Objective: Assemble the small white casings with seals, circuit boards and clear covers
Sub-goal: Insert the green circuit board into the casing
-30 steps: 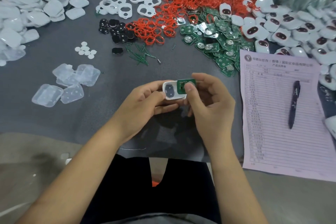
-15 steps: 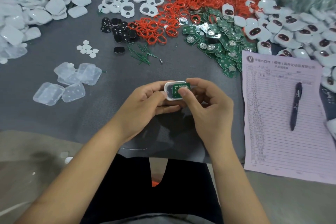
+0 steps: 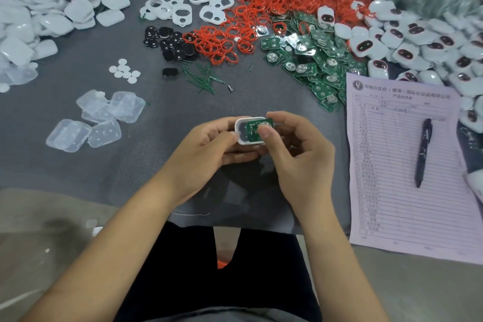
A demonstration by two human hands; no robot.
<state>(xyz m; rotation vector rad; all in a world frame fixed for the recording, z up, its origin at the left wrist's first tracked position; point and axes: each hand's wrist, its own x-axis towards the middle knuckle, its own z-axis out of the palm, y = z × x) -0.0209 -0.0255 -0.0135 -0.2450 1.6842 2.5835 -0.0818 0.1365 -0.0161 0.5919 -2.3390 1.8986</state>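
The left hand [image 3: 209,146] is cradling a white casing [image 3: 241,131] just above the desk [image 3: 162,165], fingers curled under it and the thumb lying along its near edge. The right hand [image 3: 295,149] is pinching a green board [image 3: 257,128] between thumb and forefinger, holding it over the casing's open face; the board is sitting slightly askew and is overhanging the right rim, so it is probably not seated yet.

Both parts are looking light. The casing is likely a thin, stiff plastic shell, best held by its outer walls as it is now. The board is stiff but probably fragile, carrying a round silvery part near the thumb, so taking it by the edges and pressing at bare corners seems the safer way. A smooth shell could be slipping under a sideways push.

Further back, red seals [image 3: 227,42] are lying in a heap, with spare boards [image 3: 313,65] to their right, filled casings [image 3: 418,44] beyond those and clear covers [image 3: 99,123] at the left.

A printed sheet [image 3: 386,191] is lying at the right with a pen [image 3: 423,151] on it. Its heading is in Chinese characters, too blurred to read surely; the pen is showing a pale letter "A".
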